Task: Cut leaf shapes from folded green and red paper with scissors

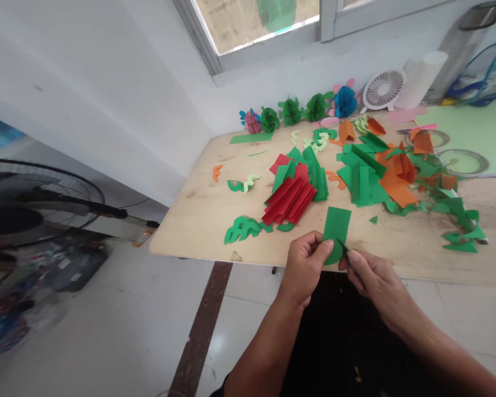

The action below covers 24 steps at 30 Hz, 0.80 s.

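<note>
From the head view, I see the left hand (308, 259) pinching a flat green paper piece (337, 223) over the pale wooden table's (198, 220) front edge. The right hand (367, 270) grips small dark metal scissors (344, 247) against the paper's side.

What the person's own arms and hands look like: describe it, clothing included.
The left hand and right hand are ungloved, with no ring or watch visible. The left forearm and right forearm are uncovered. A black sleeve edge shows by the left elbow; the right sleeve is out of view.
</note>
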### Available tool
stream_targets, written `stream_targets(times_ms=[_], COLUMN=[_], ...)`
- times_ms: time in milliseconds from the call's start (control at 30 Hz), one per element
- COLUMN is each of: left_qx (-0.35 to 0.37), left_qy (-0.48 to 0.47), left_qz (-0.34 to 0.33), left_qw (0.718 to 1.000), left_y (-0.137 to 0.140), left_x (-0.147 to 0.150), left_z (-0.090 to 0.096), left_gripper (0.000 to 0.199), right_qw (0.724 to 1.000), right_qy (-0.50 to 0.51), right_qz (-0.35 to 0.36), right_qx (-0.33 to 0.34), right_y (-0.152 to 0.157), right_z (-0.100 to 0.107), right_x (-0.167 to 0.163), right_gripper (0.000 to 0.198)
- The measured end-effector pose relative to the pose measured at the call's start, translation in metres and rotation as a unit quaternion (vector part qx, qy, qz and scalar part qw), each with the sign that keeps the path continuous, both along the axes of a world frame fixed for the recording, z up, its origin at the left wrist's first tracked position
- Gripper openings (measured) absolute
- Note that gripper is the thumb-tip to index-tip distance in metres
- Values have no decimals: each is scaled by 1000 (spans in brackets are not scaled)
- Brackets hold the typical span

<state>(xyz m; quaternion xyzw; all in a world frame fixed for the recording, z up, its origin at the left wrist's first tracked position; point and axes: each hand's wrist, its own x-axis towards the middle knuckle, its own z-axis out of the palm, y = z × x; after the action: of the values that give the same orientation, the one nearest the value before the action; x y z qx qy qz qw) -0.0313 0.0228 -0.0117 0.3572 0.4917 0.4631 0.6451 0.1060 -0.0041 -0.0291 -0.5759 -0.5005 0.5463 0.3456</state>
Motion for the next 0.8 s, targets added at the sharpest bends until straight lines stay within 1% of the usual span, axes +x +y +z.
stream_targets(times_ms=[300,600,700,800], left_qx=[15,3,-3,-9], left_qy=[9,-14,-26,-50], left_qz=[-6,5,19,64], left_qw=[1000,1000,999,997], left_y=[0,-2,-3,-3], left_x=[-2,1,2,3], left_z=[3,1,-1,-3], left_gripper=[24,24,24,24], right_qw=[1000,999,999,1000], right_qy=[-8,-31,-30,-18], right_qz=[1,1,2,17], right_qx=[1,15,16,16], right_y=[2,3,3,1], right_z=[1,0,1,1], right_x=[-1,-2,-2,-1], right_gripper=[47,47,47,47])
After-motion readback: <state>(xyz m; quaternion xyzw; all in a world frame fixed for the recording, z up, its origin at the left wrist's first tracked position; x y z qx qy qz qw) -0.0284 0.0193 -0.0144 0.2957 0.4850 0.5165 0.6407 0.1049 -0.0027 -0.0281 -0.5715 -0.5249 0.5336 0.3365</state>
